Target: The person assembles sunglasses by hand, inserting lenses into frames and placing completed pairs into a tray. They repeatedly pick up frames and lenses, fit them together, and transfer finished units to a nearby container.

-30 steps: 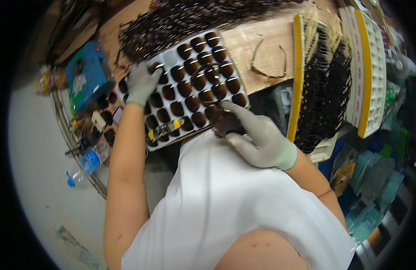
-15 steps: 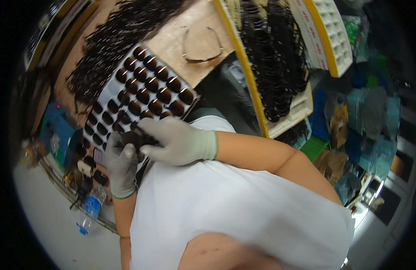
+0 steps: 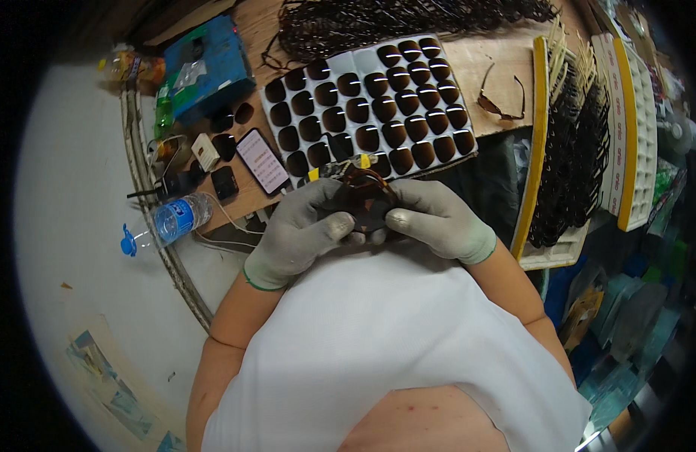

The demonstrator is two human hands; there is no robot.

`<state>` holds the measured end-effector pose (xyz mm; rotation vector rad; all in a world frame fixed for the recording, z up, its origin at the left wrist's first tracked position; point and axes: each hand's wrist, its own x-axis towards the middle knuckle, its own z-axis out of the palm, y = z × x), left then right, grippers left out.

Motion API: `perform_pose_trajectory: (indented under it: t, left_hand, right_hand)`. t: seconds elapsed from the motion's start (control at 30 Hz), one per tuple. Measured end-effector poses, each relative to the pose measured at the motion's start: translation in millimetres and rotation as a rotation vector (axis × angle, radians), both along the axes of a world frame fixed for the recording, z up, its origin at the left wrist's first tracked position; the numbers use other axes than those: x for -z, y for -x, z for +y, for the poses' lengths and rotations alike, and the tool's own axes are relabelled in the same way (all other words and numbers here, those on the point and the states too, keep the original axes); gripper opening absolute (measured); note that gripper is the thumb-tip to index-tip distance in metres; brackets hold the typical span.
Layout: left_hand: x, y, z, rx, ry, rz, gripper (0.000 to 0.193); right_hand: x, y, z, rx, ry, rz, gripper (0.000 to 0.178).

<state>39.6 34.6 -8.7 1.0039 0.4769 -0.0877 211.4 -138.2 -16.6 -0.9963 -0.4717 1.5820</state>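
Observation:
Both hands are in pale gloves and meet in front of my body. My left hand [image 3: 306, 220] and my right hand [image 3: 434, 217] are closed around a brown sunglasses frame [image 3: 367, 183], thumbs pressed toward each other. A dark lens shows between the thumbs; whether it sits in the frame I cannot tell. Just beyond my hands lies a white tray [image 3: 355, 62] holding rows of brown tinted lenses [image 3: 357, 111]. A few of its places at the far side are bare. My fingers partly hide the frame.
A pair of sunglasses [image 3: 502, 114] lies right of the tray. Further right stands a yellow-edged crate [image 3: 534, 162] full of dark frames. More frames [image 3: 340, 30] are heaped at the back. Left are a phone [image 3: 262, 160], a blue box [image 3: 210, 71] and a water bottle [image 3: 184, 217].
My view has turned, so the tray and bench now lie straight ahead. My hands have come to the middle; the right hand has moved from above the left to beside it.

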Motion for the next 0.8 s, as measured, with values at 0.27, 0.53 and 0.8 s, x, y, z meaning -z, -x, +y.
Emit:
perform_pose_trajectory:
  t: [0.27,0.53,0.8]
  left_hand:
    - [1.9,13.7,7.0,-0.08,-0.027,-0.203,0.032]
    - [3.6,33.5,8.3,-0.042,0.204,-0.226,0.032]
    - [0.9,36.1,3.3,-0.087,0.043,-0.218,0.031]
  right_hand:
    - [0.6,34.9,15.2,0.132,-0.039,-0.327,0.031]
    - [-4.8,40.8,13.4,0.058,0.001,-0.231,0.034]
    - [-12.4,45.1,17.8,0.057,0.029,-0.38,0.033]
